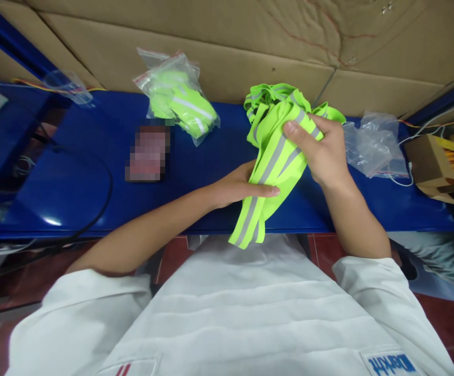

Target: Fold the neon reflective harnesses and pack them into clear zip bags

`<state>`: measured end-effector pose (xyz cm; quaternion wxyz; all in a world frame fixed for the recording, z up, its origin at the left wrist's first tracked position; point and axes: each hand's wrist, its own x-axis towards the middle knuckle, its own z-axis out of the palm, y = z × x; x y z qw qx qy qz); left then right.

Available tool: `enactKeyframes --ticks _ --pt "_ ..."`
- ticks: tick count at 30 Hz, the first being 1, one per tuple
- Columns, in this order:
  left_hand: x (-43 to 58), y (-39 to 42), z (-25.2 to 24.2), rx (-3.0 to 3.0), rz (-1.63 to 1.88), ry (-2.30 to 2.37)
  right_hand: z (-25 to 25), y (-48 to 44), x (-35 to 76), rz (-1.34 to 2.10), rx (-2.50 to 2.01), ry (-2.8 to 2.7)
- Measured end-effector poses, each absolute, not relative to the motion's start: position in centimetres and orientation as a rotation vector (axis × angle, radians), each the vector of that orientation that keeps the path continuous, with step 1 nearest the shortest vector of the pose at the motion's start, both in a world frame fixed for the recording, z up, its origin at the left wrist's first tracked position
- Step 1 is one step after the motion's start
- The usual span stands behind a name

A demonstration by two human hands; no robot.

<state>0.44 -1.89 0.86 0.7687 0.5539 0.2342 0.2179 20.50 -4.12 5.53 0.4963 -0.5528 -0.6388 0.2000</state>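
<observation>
Both hands grip a bundle of neon yellow-green reflective straps (273, 162) with grey stripes, held over the front part of the blue table. My left hand (238, 186) is closed round the lower part, its thumb lying across the front. Higher up, my right hand (324, 146) pinches the folded bands with its thumb on top. Loose ends hang below the left hand near the table edge. Behind the bundle, more looped strap (268, 94) rests on the table; whether it joins the held part is hard to see.
Clear zip bags with green reflective straps (186, 102) lie at the back left, near a blurred-out rectangular object (148, 154). A plastic cup (70, 89) is farther left on the blue table (74, 177). Right of my hands are crumpled clear bags (379, 146) and a cardboard box (434, 164).
</observation>
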Motion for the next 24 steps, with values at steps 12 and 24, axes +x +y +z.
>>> enactKeyframes --ticks 12,24 --pt "-0.6 -0.4 1.8 1.424 0.33 0.455 7.2 -3.9 22.7 0.44 -1.312 -1.494" --pt "-1.2 -0.1 1.8 1.871 0.385 0.315 5.2 -4.3 20.2 1.368 -1.174 -1.572"
